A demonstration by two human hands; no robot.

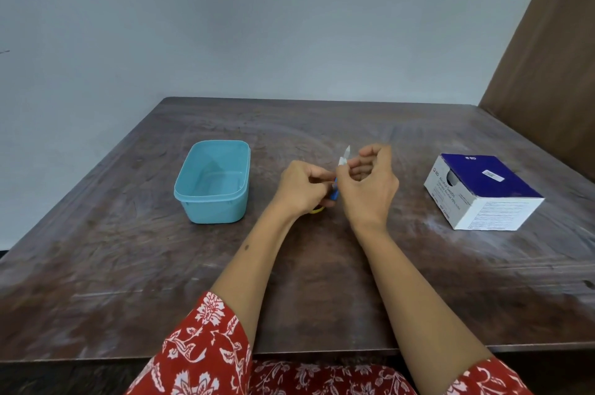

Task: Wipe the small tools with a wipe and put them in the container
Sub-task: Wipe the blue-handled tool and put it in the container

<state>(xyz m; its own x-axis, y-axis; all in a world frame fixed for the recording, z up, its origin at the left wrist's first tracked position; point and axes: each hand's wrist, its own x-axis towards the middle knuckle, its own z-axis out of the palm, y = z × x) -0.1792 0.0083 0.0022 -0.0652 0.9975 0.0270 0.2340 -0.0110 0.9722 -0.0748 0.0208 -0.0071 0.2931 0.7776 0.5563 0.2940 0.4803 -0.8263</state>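
My left hand [301, 187] grips a small tool with a blue handle [335, 192] and a yellow part [317, 210] showing under the palm; it looks like small scissors, mostly hidden. Its pale blade tip [347, 151] sticks up between my hands. My right hand [368, 183] pinches a small white wipe [342, 163] around the blade, just below the tip. The light blue plastic container [212, 182] stands to the left of my hands, with no lid and nothing visible inside.
A blue and white box of alcohol swabs [483, 193] sits on the right of the dark wooden table [306, 282]. A brown panel [547, 56] rises at the back right. A grey wall stands behind the table.
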